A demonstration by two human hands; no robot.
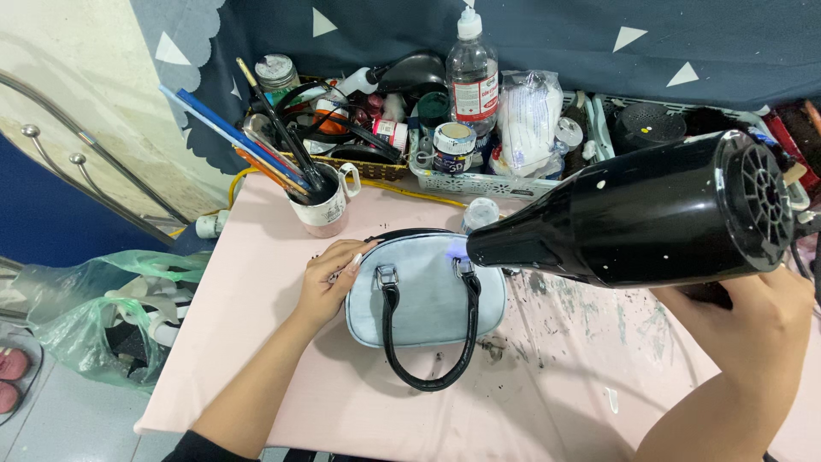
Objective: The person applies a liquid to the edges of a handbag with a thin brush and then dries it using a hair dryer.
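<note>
Presently, the right hand (753, 321) is closed around the grip of a black hair dryer (650, 214), held low at the near right with the nozzle pointing left. The nozzle tip sits just beside the top edge of a small pale blue handbag (423, 295), close to one handle ring; judged from that aim, the air is meant for the bag's painted face.

The handbag lies flat at the middle of the pink tabletop (256, 376), its black handles (428, 359) flopped toward the near side, which leaves the top panel exposed to the dryer.

The left hand (329, 278) rests on the bag's left end, fingers loosely curled against its edge and zip line, gripping nothing. Its placement appears to brace the light bag so that it does not slide.

Dark flecks and greenish smears mark the tabletop right of the bag, below the dryer.

Along the far edge: a white mug (325, 205) crammed with brushes and pencils stands left of the bag, well apart from it; behind are a woven tray of jars and a white basket (479, 181) holding a clear plastic bottle (472, 73) and small paint pots. A green plastic bag (94, 308) hangs off the left side, below tabletop level.
</note>
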